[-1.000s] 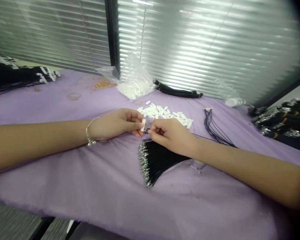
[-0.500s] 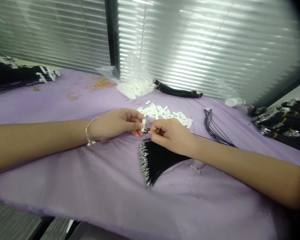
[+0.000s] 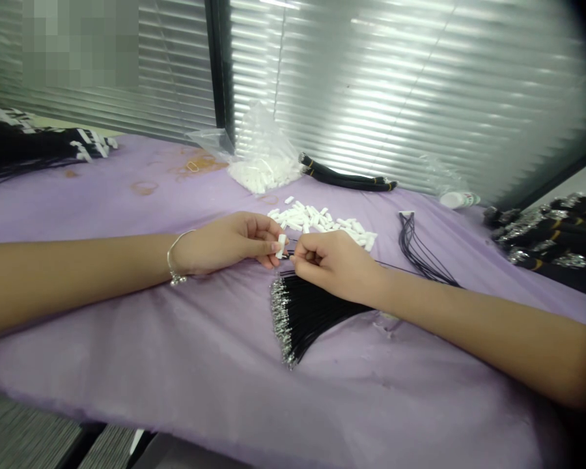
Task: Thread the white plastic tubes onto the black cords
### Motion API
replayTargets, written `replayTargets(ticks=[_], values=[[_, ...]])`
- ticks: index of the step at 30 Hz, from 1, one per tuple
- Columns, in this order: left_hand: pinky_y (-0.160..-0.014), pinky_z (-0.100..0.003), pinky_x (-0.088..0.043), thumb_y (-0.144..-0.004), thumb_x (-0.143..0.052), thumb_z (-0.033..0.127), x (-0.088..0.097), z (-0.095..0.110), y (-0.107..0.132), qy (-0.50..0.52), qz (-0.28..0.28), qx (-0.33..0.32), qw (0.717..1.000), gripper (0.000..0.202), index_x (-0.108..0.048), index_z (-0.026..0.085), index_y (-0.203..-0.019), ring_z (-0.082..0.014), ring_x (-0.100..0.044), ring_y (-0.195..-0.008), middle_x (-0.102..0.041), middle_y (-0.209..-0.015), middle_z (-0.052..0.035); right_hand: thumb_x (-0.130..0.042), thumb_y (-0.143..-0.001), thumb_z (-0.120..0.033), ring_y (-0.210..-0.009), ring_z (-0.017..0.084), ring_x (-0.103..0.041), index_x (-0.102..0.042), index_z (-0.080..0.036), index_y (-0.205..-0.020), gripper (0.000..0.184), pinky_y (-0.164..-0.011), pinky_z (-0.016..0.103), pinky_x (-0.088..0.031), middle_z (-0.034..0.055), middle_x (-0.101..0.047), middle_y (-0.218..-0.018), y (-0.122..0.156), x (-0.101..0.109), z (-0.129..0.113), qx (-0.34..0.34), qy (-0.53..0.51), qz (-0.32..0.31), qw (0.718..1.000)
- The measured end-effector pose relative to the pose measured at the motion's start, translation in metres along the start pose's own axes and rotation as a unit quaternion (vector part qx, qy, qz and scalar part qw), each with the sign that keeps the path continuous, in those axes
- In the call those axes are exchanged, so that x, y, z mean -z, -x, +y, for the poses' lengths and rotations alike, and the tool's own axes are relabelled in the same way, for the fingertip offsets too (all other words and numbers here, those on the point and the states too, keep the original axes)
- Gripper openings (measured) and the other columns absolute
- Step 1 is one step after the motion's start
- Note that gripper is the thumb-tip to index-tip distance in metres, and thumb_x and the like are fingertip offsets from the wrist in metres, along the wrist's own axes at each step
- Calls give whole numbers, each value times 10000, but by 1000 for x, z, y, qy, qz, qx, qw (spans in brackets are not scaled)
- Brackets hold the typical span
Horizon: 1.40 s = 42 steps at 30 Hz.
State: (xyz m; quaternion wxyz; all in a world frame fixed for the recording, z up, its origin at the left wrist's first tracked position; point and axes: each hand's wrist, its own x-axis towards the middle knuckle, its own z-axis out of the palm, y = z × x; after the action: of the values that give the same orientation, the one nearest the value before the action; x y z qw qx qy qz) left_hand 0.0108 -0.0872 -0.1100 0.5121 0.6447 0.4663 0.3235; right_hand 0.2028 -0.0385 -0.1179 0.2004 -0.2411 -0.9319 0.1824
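Note:
Between thumb and fingers my left hand (image 3: 247,240) pinches a small white connector housing (image 3: 281,246), held tilted nearly upright. Just to its right my right hand (image 3: 334,264) is closed in a pinch on a thin black wire (image 3: 287,256), whose end meets the housing; whether it sits inside cannot be made out. Under my right hand lies a fanned bundle of black wires (image 3: 317,319) with silvery metal terminals (image 3: 280,319) at the left end. Beyond my fingers is a loose pile of white housings (image 3: 317,220).
A clear plastic bag of white pieces (image 3: 264,170) stands at the back, with rubber bands (image 3: 195,164) to its left. Tied black wire bundles lie behind (image 3: 349,179) and at right (image 3: 551,228). Wires joined to a white housing (image 3: 406,213) lie right; finished-looking bundles (image 3: 29,146) sit far left.
Both hands stay almost in place. The white housing in my left fingers has shifted very slightly; the wire remains in my right pinch.

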Motion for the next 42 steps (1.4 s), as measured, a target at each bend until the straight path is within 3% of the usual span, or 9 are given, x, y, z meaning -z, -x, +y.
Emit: replayTargets(ticks=[23,33,42], values=[[-745,-211,-463,-785,-551,190,-2,2,-1,16,7,15,1000,141,-525,133,-911,-85,-585,-739,-626,-805,-10,-470,-730,-174,-521,53,-447,-533,-153,-658,98,-519,180,-309,-43,-534,-576,1,0,2,5,-11,-16,1000],[-761,-215,-454,-789,-549,223,-2,0,-1,4,15,10,1000,148,-511,134,-901,-87,-587,-741,-620,-787,-1,-467,-791,-231,-546,62,-451,-577,-156,-712,155,-534,194,-286,-29,-558,-602,-2,-1,4,19,50,6,999],[-774,-250,-460,-777,-552,220,-3,1,-2,-8,17,17,1000,156,-515,135,-902,-105,-591,-749,-628,-817,-20,-497,-713,-144,-533,55,-407,-511,-146,-630,84,-537,188,-267,-40,-520,-580,-2,0,1,38,63,3,997]])
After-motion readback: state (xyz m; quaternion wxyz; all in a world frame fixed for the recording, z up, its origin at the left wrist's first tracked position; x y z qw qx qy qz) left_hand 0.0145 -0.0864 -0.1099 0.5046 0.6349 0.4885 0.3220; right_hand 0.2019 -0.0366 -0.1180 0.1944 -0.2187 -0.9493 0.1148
